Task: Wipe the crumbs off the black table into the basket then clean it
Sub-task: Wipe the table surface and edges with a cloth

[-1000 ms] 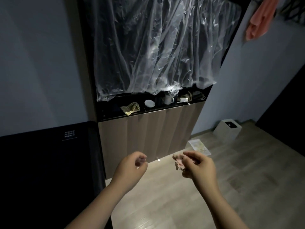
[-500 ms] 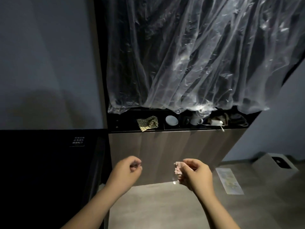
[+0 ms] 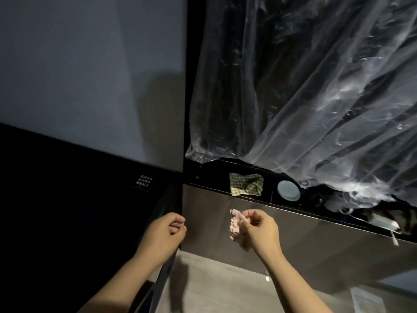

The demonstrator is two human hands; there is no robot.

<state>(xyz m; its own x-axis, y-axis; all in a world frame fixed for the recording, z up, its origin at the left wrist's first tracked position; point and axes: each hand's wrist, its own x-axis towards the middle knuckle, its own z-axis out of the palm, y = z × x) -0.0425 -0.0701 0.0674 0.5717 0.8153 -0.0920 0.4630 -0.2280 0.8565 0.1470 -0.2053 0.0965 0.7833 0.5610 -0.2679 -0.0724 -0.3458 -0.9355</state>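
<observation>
Clear plastic sheet point(image 3: 304, 98) hangs over the black table point(image 3: 212, 177). Below its front edge: left hand point(image 3: 162, 233) curled, seemingly empty; right hand point(image 3: 259, 229) clenched. Checked cloth point(image 3: 246, 187) lies on the table; crumpled pink wad point(image 3: 234, 224) sits in that right grip.

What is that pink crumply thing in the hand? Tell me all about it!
The pink wad looks like soft crumpled tissue or cloth, pale pink and wrinkly. The right hand pinches it in curled fingers, so part is hidden. It is held up in front of the brown cabinet panel, touching nothing else.
</observation>
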